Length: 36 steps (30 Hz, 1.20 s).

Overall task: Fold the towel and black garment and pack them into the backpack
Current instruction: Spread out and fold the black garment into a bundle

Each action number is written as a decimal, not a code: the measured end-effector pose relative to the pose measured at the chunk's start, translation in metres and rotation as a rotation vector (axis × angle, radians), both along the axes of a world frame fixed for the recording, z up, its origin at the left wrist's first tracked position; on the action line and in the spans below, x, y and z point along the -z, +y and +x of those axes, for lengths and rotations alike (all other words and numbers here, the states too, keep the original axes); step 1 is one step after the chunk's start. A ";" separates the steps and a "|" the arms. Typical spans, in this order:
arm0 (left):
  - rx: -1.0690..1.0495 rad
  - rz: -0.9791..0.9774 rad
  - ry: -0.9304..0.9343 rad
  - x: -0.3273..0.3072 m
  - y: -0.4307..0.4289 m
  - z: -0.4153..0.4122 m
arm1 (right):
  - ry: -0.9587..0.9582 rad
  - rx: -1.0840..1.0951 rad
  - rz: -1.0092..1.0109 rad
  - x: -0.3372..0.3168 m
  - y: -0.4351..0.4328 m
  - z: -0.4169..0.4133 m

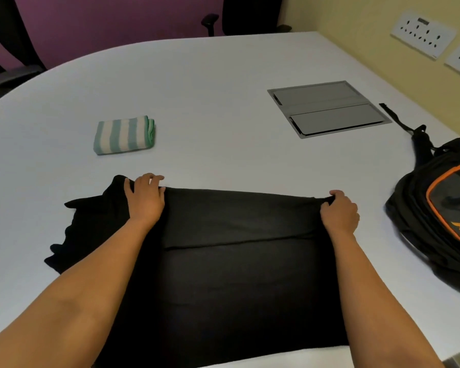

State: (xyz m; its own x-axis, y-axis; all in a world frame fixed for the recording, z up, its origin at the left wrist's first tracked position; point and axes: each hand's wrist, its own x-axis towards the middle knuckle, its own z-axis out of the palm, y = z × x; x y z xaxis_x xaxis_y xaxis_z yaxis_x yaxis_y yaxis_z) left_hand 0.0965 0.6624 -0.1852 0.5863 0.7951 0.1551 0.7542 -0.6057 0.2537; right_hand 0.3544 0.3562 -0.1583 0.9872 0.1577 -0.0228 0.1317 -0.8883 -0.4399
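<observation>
The black garment (239,261) lies spread on the white table (210,88) in front of me, with a folded band along its far side and a sleeve sticking out at the left. My left hand (145,199) grips the garment's far edge at the left. At the far right corner, my right hand (340,212) pinches the same edge. A green-and-white striped towel (124,135) sits folded into a small block further back on the left, apart from both hands. The black backpack (441,216) with orange trim lies at the right edge of the table.
A grey flip-lid cable box (328,108) is set into the table at the back right. Wall sockets (422,37) sit on the yellow wall to the right. Black office chairs (246,15) stand behind the table's far edge.
</observation>
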 end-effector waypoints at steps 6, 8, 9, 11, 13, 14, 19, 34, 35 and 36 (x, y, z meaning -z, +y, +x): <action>0.080 -0.035 0.045 0.013 -0.046 0.007 | -0.179 -0.336 -0.159 0.018 0.031 -0.045; 0.096 -0.108 0.122 0.023 -0.063 0.003 | -0.091 -0.461 -0.205 0.032 0.037 -0.059; 0.100 -0.143 0.180 0.029 -0.068 0.000 | -0.034 -0.477 -0.245 0.039 0.035 -0.061; 0.110 -0.182 0.272 0.037 -0.069 -0.009 | 0.036 -0.471 -0.313 0.050 0.024 -0.060; 0.106 -0.200 0.293 0.036 -0.063 -0.014 | 0.030 -0.469 -0.367 0.053 0.012 -0.058; 0.094 -0.209 0.295 0.034 -0.060 -0.017 | 0.021 -0.467 -0.385 0.052 0.008 -0.057; 0.041 -0.219 0.310 0.029 -0.062 -0.039 | -0.017 -0.483 -0.425 0.047 -0.004 -0.065; 0.015 -0.279 0.270 0.027 -0.157 -0.116 | 0.002 -0.419 -0.362 0.058 -0.108 -0.142; 0.023 -0.263 0.283 0.028 -0.161 -0.122 | 0.001 -0.396 -0.363 0.058 -0.116 -0.147; 0.027 -0.248 0.296 0.029 -0.166 -0.129 | 0.001 -0.370 -0.365 0.057 -0.125 -0.152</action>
State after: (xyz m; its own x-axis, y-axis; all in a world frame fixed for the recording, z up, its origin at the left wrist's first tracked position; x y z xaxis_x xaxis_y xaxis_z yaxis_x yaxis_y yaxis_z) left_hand -0.0326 0.4965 -0.2141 0.5979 0.7710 -0.2193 0.8015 -0.5738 0.1683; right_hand 0.2024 0.2317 -0.2156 0.8669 0.4779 -0.1419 0.4659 -0.8779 -0.1107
